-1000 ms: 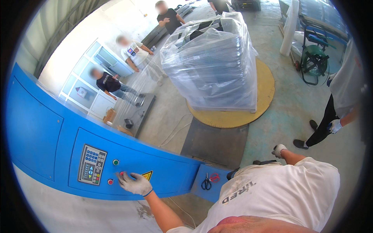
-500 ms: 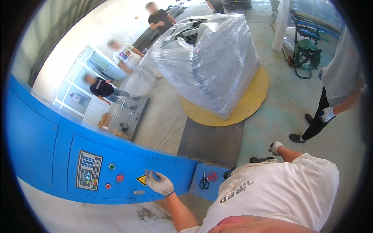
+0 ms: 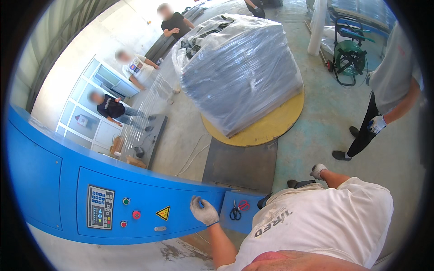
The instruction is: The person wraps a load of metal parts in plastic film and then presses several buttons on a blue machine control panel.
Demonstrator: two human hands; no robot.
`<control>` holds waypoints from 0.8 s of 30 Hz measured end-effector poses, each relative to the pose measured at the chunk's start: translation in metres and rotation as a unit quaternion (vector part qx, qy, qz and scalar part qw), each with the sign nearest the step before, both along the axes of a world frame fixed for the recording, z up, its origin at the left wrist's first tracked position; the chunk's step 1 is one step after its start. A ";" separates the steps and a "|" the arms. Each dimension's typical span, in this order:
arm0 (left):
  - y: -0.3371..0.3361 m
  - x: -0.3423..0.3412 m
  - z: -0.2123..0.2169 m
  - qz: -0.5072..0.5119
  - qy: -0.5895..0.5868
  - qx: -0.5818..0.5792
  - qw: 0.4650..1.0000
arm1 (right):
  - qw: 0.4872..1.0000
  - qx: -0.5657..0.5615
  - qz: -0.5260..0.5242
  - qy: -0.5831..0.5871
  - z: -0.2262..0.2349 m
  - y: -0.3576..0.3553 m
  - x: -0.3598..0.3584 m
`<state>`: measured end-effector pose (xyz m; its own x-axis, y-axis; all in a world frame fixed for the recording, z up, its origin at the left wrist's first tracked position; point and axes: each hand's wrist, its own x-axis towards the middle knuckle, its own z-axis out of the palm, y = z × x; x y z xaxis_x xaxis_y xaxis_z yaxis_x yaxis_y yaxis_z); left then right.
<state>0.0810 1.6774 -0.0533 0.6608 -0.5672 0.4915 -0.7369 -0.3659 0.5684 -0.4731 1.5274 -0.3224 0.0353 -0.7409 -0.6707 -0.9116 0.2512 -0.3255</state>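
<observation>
While resting on the blue machine column (image 3: pixel 68 180), left hand (image 3: pixel 204 211) gloved, fingers spread flat, grasping nothing — just right of one keypad (image 3: pixel 100 207), three round buttons. Right hand (image 3: pixel 318 170) gloved, grip impossible to tell. One wrapped pallet (image 3: pixel 239 72) on one yellow turntable (image 3: pixel 275 126).

A grey concrete floor (image 3: pixel 316 122) carries everything. On it sits a round yellow turntable (image 3: pixel 271 128), with a dark metal ramp plate (image 3: pixel 242 165) lying flat against its near edge. A large load wrapped in clear film (image 3: pixel 239 67) stands on the turntable. A green hose reel cart (image 3: pixel 348 56) stands on the floor well apart.
</observation>
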 end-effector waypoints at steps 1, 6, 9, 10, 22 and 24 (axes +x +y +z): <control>-0.003 -0.004 -0.003 -0.005 0.009 -0.004 1.000 | 1.000 -0.010 0.003 -0.001 -0.008 0.001 -0.006; -0.007 -0.022 -0.017 -0.019 0.045 -0.009 0.999 | 1.000 0.004 -0.006 0.009 -0.025 -0.003 -0.010; -0.009 -0.037 -0.027 -0.032 0.061 0.009 0.998 | 1.000 0.014 0.006 0.020 -0.022 -0.004 -0.009; -0.006 -0.038 -0.035 -0.034 0.075 0.007 0.997 | 1.000 0.011 -0.001 0.012 -0.016 -0.002 -0.004; 0.012 -0.089 -0.110 -0.113 0.173 0.089 0.974 | 0.999 0.036 -0.002 0.014 -0.006 -0.008 0.008; 0.013 -0.091 -0.112 -0.122 0.170 0.096 0.973 | 0.999 0.046 0.004 0.020 -0.003 -0.009 0.009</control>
<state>-0.0098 1.6904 -0.1656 0.6010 -0.7872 0.1380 -0.5962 -0.3266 0.7334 -0.4638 1.5187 -0.3252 0.0125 -0.6758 -0.7370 -0.9253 0.2716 -0.2647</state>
